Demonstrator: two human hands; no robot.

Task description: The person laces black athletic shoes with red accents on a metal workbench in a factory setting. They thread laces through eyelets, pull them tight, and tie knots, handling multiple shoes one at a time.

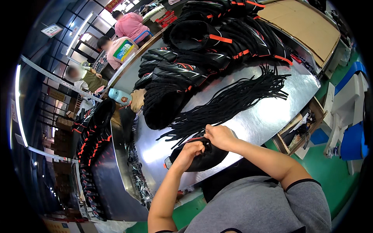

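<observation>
A black shoe upper (pixel 206 162) lies at the near edge of the metal table, under my hands. My left hand (pixel 189 153) is closed on its opening, fingers curled over the edge. Just to the right and slightly farther off, my right hand (pixel 219 136) is closed in a pinch above the upper. What sits between those fingertips is too small to make out. Beyond my hands stretches a long loose bundle of black laces (pixel 233 99), running from near left to far right.
Nested stacks of black shoe uppers (pixel 182 72) with orange tabs cover the table's far side. More uppers (pixel 93 132) stand on the left. A light-blue bottle (pixel 119 96) is at the table's far left. An open drawer (pixel 301 130) juts out right. Several people sit beyond.
</observation>
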